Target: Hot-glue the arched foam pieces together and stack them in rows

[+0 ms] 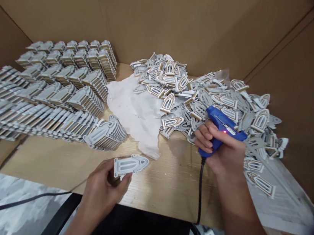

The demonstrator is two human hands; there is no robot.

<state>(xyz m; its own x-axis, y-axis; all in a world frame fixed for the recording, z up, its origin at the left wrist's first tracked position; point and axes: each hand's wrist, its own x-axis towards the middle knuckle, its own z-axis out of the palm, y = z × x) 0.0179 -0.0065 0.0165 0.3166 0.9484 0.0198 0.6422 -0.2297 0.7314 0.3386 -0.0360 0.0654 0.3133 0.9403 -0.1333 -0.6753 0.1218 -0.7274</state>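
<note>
Between the thumb and fingers of my left hand is a small arched window piece, its plain grey-white side facing up. It is held over the front of the wooden table. My right hand is wrapped round a blue glue gun with a red light glowing on its side. A black cord runs down from its handle. Behind the glue gun lies a loose heap of window pieces, some showing white and gold fronts and others grey backs. The nozzle tip is hard to make out against the heap.
Neat stacks of window pieces fill the left side in rows. One stack stands closest to my left hand. A crumpled white sheet lies mid-table. Cardboard walls enclose the back and sides. Another black cable crosses below the table's front edge.
</note>
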